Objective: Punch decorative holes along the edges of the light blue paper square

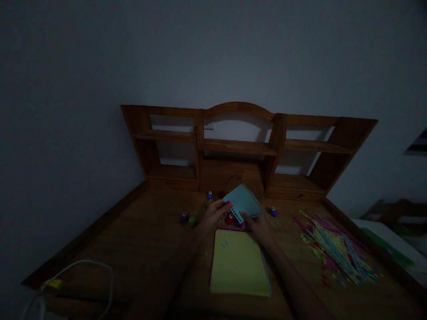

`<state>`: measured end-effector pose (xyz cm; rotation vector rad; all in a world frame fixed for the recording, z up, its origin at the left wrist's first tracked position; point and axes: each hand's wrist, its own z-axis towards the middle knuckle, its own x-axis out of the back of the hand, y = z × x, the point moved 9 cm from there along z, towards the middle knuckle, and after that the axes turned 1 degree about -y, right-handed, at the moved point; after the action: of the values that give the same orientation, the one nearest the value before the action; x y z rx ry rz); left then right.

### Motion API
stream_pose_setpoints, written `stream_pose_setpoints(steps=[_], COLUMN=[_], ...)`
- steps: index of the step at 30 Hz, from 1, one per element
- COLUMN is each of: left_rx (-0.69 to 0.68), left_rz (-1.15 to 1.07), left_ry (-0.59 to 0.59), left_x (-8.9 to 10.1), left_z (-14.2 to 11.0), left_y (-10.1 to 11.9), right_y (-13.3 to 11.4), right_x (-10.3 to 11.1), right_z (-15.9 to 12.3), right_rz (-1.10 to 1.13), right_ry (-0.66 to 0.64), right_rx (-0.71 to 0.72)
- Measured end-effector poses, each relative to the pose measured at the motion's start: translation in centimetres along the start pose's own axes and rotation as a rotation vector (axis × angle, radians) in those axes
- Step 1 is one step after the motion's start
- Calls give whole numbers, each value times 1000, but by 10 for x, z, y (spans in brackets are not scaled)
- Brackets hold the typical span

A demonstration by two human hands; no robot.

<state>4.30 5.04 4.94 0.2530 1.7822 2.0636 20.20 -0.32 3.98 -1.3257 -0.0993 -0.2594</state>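
Note:
In dim light my left hand pinches the left corner of a light blue sheet of paper with a punched, scalloped lower edge. My right hand grips the same sheet from below at its right side. The sheet is held up just above a small red paper punch. Below my hands a stack of paper with a yellow sheet on top lies on the wooden desk, with tiny blue punched bits scattered on it.
Small punches lie around: purple, green, blue-purple and purple at the right. A heap of coloured paper strips covers the right. A wooden shelf hutch stands behind. A white cable loops at front left.

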Motion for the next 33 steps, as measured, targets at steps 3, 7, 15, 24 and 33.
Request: stream_pose_setpoints(steps=[3,7,15,24,33], left_rx=[13,52,9,4,-21], left_rz=[-32,-78,-96,-104,-82], left_ry=[7,-9,9,10,8], left_x=[-2,-5,1,1,1], left_z=[-1,-1,3,2,1], left_y=[1,-3,-11,-8,-3], right_y=[2,4,6,11,-1], right_x=[-1,-1,-2,-2,-3], right_z=[1,2,2,1,-1], right_rz=[-17,-29,-13,-20,-42], right_ry=[-17,-13,-26,-29,-38], right_rx=[3,17,9,-8,14])
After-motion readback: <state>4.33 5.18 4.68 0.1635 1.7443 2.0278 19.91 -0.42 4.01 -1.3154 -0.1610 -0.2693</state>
